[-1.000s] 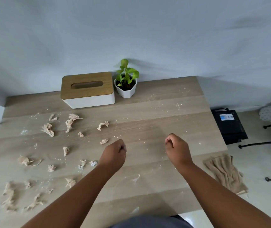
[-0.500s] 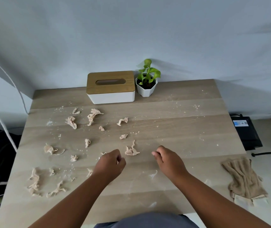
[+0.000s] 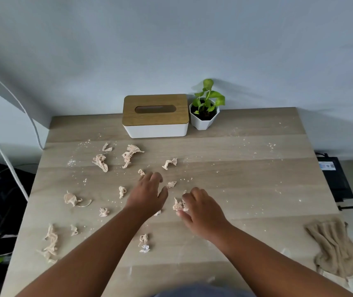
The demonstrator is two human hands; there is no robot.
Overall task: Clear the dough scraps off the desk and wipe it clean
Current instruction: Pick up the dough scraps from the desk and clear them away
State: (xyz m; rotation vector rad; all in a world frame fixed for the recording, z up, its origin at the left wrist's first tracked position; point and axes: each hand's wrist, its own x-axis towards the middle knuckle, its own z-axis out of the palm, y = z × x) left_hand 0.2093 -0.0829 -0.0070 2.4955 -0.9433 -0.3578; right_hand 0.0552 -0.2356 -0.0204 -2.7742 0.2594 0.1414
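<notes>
A: Scraps (image 3: 100,162): scattered over the desk (image 3: 235,179) in front of the tissue box (image 3: 155,115), most toward its left. Step: gathering, barely begun.

B: Hands?

A: Left hand (image 3: 147,195) spread, flat. Right hand (image 3: 202,209) pinching a clump (image 3: 178,205). Next: sweep scraps together, fetch cloth (image 3: 336,247) at right edge.

B: Surroundings?

A: Plant (image 3: 205,108) beside box; pale wall behind; flour specks throughout.

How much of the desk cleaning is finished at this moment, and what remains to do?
Almost nothing looks done: beige dough scraps lie scattered over the light wooden desk. In hand: the right hand touches a crumpled scrap, and the left hand reaches open among the others. Left: collecting every scrap and the crumbs, then wiping; the tan folded cloth lies untouched at the desk's right edge.
</notes>
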